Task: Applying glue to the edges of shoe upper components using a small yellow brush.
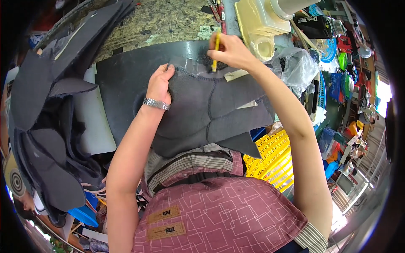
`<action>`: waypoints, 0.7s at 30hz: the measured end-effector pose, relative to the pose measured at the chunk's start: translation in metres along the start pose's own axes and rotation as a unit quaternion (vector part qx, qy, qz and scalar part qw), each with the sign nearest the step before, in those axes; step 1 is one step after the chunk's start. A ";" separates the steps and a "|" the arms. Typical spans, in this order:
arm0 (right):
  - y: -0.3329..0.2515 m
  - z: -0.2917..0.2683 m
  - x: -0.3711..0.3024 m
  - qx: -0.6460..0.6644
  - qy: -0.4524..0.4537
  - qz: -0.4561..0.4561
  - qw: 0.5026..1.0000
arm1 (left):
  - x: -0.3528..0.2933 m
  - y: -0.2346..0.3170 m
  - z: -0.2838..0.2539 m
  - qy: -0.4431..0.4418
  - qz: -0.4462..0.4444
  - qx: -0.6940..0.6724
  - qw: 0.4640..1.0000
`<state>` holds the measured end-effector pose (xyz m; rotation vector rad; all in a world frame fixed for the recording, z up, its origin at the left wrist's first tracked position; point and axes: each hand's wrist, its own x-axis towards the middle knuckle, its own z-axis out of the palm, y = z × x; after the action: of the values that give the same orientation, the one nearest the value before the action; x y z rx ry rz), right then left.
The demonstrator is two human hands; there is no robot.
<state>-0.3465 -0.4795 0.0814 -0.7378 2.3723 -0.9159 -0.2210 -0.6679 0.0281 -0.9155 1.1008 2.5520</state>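
A stitched dark grey fabric piece (185, 105) lies over a smooth black sheet (116, 90) and hangs toward my apron. My left hand (159, 85) is closed on its far edge, with the thumb on top. In my right hand (231, 51) is a slim yellow brush (215, 52), held upright. Its lower end meets the far edge of the fabric, near the seam; the very tip is too small to make out. A pale strip (236, 75) lies beside the brush, under my right wrist.
Dark grey cut pieces (36, 90) are heaped at the left. A yellowed plastic container (261, 19) stands at the far right, with a crumpled clear bag (297, 71) nearer. Pens (221, 14) lie at the back. Below the table edge is a yellow crate (270, 158).
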 end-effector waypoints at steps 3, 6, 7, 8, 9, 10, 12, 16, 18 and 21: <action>-0.012 0.002 -0.027 0.239 0.041 -0.087 0.966 | 0.004 0.002 -0.001 0.038 -0.011 0.017 0.999; -0.013 0.028 -0.033 0.118 -0.005 -0.183 0.976 | 0.007 0.003 -0.004 0.065 -0.005 0.050 0.997; 0.005 0.027 -0.036 0.068 -0.013 -0.141 0.988 | 0.008 0.002 -0.003 0.059 -0.006 0.054 0.997; 0.026 0.021 -0.042 0.019 -0.022 -0.098 0.995 | 0.008 0.000 -0.004 0.089 -0.003 0.073 0.993; 0.047 0.013 -0.050 0.063 -0.003 -0.016 0.998 | 0.009 -0.001 -0.006 0.120 0.004 0.093 0.988; 0.054 -0.001 -0.062 0.041 0.028 -0.030 0.998 | 0.011 -0.002 -0.008 0.121 0.011 0.095 0.988; 0.049 -0.017 -0.085 0.049 0.123 -0.071 0.989 | 0.013 -0.001 -0.014 0.177 0.168 0.260 0.934; 0.008 -0.025 -0.145 0.039 0.178 -0.159 0.970 | -0.041 0.005 0.030 -0.008 0.541 0.543 0.642; -0.009 -0.007 -0.164 -0.051 0.021 -0.141 0.988 | -0.068 -0.011 0.046 -0.228 0.451 0.682 0.529; -0.002 0.035 -0.180 -0.175 -0.092 -0.055 0.979 | -0.056 -0.054 0.029 -0.186 0.412 0.785 0.424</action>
<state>-0.1924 -0.3823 0.1042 -1.0497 2.3690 -0.4468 -0.1681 -0.6064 0.0467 0.8382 2.9721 0.5537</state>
